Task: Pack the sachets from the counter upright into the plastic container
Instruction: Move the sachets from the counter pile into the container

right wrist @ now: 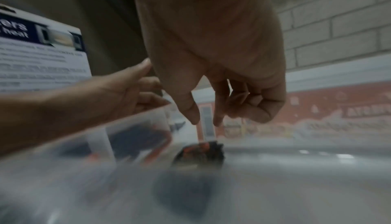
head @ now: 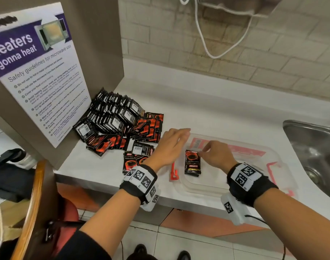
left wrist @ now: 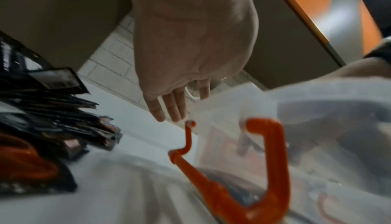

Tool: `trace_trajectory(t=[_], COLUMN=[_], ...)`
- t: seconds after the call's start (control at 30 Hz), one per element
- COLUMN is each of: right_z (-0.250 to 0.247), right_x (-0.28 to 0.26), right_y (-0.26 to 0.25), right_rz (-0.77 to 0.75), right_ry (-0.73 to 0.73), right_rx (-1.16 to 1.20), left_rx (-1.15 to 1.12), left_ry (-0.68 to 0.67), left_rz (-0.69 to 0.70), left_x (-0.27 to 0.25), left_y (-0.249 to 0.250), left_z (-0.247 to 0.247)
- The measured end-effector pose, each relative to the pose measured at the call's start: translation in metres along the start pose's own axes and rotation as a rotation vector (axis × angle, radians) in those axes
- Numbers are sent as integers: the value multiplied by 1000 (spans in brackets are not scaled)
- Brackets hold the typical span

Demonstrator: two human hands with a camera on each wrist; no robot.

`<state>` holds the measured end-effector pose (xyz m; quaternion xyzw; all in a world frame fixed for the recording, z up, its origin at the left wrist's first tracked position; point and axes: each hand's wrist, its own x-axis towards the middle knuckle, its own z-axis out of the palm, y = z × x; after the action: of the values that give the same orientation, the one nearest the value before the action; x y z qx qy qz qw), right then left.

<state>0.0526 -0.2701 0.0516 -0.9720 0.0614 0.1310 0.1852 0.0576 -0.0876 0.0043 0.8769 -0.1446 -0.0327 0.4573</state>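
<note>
Your right fingers (head: 207, 147) are curled, thumb and forefinger tips close together at the top edge of the sachet (head: 193, 162), but whether they pinch it or have just let go cannot be told; the right wrist view shows a gap between the tips. That sachet sits just left of centre in the head view, inside the plastic container (head: 273, 152) at its left end, face toward you, leaning or lying rather than clearly upright.

It looks light, thin and floppy, a glossy foil packet with crimped ends, so it will likely slide on smooth plastic and tip over with nothing to lean against. Take it by the crimped top seam, where the foil is stiffest and flattest, and prop it against the left wall.

Your left hand (head: 169, 145) hangs open with fingers straight over the container's left rim, holding nothing. An orange clip (head: 173, 172) hangs off that rim. Further left, toward the middle left of the frame, the pile of sachets (head: 121, 122) waits on the counter (head: 216, 113).
</note>
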Motion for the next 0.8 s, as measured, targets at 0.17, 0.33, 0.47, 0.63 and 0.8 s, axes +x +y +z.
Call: trace_trajectory(t=[0.17,0.33,0.47,0.63,0.8], right_z=[-16,15,61,95,107], right_x=[-25,-44,-40,-33,-28], right_y=[-51,-115,-141,-143,-143], right_rz=[-210,-456,-383,-353,-315], right_ry=[87,-108,-303,-312,-269], right_rx=[224,249,94,-78,-115], left_rx=[15,189,361,374,342], left_ry=[220,248,116,66,28], left_rz=[-141,-459,-652,-803,-779], left_x=[-21,-49,-56,-63,-62], left_y=[-17,-47,-65,-79,-77], left_z=[-43,-77,-95,-102,-92])
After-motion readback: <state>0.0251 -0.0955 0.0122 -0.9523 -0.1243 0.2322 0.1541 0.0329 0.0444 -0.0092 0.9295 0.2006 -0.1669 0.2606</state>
